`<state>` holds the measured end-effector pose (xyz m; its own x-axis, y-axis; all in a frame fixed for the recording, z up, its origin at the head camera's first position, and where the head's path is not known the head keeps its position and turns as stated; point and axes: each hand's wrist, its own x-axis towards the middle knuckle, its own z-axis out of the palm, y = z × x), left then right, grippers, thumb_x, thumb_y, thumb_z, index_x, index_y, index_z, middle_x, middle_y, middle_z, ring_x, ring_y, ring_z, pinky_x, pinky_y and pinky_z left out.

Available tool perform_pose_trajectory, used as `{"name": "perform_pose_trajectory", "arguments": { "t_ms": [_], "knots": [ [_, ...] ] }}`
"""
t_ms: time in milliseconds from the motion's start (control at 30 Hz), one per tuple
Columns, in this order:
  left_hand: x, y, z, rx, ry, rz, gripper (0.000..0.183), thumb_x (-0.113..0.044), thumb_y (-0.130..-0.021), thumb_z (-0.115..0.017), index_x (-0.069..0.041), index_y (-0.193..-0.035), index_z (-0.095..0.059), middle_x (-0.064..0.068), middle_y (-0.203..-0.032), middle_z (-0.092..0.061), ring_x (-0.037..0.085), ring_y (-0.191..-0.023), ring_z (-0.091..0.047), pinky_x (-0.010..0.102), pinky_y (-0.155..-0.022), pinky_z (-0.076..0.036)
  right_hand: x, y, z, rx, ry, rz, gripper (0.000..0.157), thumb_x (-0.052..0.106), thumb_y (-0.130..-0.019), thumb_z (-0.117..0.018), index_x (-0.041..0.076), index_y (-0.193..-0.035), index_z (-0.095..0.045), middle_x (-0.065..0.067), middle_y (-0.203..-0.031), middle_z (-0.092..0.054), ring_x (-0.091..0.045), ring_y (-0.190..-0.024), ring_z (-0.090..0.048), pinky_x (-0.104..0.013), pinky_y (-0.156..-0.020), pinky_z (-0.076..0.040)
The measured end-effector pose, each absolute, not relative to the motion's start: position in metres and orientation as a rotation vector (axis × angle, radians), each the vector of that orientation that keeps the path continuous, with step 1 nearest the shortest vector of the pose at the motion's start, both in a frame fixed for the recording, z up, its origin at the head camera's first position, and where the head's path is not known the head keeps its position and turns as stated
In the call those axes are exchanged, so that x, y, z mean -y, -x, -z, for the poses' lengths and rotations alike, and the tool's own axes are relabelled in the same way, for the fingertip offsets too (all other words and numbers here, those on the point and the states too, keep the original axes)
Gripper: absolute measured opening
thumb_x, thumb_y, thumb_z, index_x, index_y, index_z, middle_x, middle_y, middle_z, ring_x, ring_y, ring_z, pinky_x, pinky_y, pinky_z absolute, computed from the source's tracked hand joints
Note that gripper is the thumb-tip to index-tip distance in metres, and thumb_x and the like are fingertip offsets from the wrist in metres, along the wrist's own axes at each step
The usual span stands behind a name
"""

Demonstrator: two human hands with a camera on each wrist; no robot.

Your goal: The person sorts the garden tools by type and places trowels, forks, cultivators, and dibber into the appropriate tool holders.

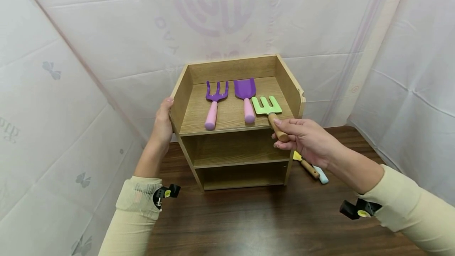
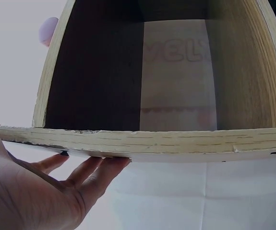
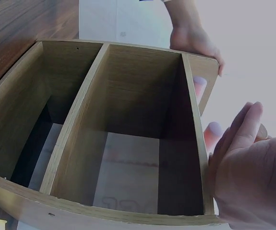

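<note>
A small wooden shelf (image 1: 236, 129) stands on the table, its top tray holding a purple hand fork (image 1: 213, 108) and a purple hand shovel (image 1: 245, 102), both with pink handles. My left hand (image 1: 162, 123) holds the shelf's left side panel near the top; in the left wrist view its fingers (image 2: 97, 179) lie along the panel's outer face. With my right hand (image 1: 307, 137) I grip the wooden handle of a light green hand fork (image 1: 266, 106). Its tines overlap the right part of the tray in the head view, right beside the shovel. The right wrist view shows only its handle end (image 3: 261, 133).
Right of the shelf, a yellow tool (image 1: 302, 162) with a wooden handle lies on the dark wood table (image 1: 249, 224) beside a light blue handle (image 1: 322, 176). Two lower compartments open toward me. White printed sheets (image 1: 142, 31) hang behind and at both sides.
</note>
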<state>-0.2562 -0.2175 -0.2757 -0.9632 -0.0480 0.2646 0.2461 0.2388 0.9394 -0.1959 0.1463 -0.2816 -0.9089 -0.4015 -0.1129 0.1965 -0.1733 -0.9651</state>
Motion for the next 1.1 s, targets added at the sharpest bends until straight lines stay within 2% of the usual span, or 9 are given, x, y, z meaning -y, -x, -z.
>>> {"name": "perform_pose_trajectory", "arguments": {
  "t_ms": [167,367,667,767,867,967,1100],
  "knots": [
    [0.218,0.256,0.276,2.275,0.195,1.794,0.054,-0.051,-0.097,-0.026,-0.016,-0.134,-0.045,0.005,-0.111,-0.045,0.02,-0.097,-0.045,0.035,-0.084,-0.034,-0.144,0.193,0.279,-1.699,0.219,2.147,0.056,0.031,-0.095,-0.059,-0.008,-0.129,-0.037,-0.013,-0.103,-0.056,-0.012,-0.073,-0.068,-0.017,-0.072,-0.054],
    [0.218,0.256,0.276,2.283,0.195,1.789,0.056,-0.051,-0.097,-0.025,-0.015,-0.135,-0.044,0.006,-0.112,-0.044,0.021,-0.097,-0.045,0.035,-0.083,-0.035,-0.139,0.192,0.277,-1.684,0.219,2.187,0.049,0.029,-0.094,-0.061,-0.007,-0.121,-0.042,-0.013,-0.105,-0.056,-0.014,-0.084,-0.066,-0.02,-0.078,-0.054],
    [0.218,0.257,0.277,2.281,0.198,1.787,0.056,-0.052,-0.097,-0.026,-0.017,-0.137,-0.044,0.005,-0.113,-0.044,0.02,-0.098,-0.044,0.035,-0.085,-0.034,-0.136,0.194,0.274,-1.658,0.245,2.267,0.033,0.023,-0.094,-0.062,-0.003,-0.108,-0.047,-0.009,-0.099,-0.06,-0.016,-0.088,-0.067,-0.022,-0.081,-0.054],
    [0.218,0.256,0.276,2.282,0.2,1.785,0.056,-0.051,-0.097,-0.026,-0.016,-0.136,-0.044,0.005,-0.112,-0.044,0.02,-0.097,-0.044,0.035,-0.084,-0.034,-0.134,0.195,0.272,-1.655,0.251,2.284,0.035,0.02,-0.094,-0.062,-0.004,-0.114,-0.046,-0.006,-0.099,-0.059,-0.016,-0.088,-0.067,-0.023,-0.084,-0.054],
    [0.217,0.256,0.276,2.282,0.201,1.787,0.056,-0.052,-0.097,-0.026,-0.015,-0.135,-0.045,0.006,-0.112,-0.045,0.02,-0.097,-0.045,0.035,-0.084,-0.035,-0.134,0.197,0.27,-1.676,0.267,2.282,0.043,0.017,-0.094,-0.061,-0.008,-0.124,-0.042,-0.007,-0.104,-0.058,-0.016,-0.092,-0.066,-0.025,-0.087,-0.053],
    [0.218,0.257,0.276,2.284,0.202,1.789,0.057,-0.052,-0.097,-0.025,-0.016,-0.136,-0.044,0.006,-0.112,-0.044,0.02,-0.097,-0.045,0.035,-0.084,-0.035,-0.133,0.2,0.267,-1.7,0.279,2.28,0.051,0.015,-0.096,-0.058,-0.011,-0.134,-0.035,-0.012,-0.111,-0.056,-0.017,-0.098,-0.065,-0.026,-0.091,-0.051],
    [0.218,0.257,0.276,2.294,0.194,1.779,0.058,-0.054,-0.096,-0.025,-0.017,-0.137,-0.044,0.006,-0.113,-0.044,0.021,-0.098,-0.044,0.036,-0.084,-0.034,-0.131,0.203,0.265,-1.703,0.277,2.291,0.054,0.013,-0.098,-0.053,-0.012,-0.139,-0.029,-0.018,-0.12,-0.05,-0.019,-0.105,-0.063,-0.026,-0.096,-0.049]
  ]
}}
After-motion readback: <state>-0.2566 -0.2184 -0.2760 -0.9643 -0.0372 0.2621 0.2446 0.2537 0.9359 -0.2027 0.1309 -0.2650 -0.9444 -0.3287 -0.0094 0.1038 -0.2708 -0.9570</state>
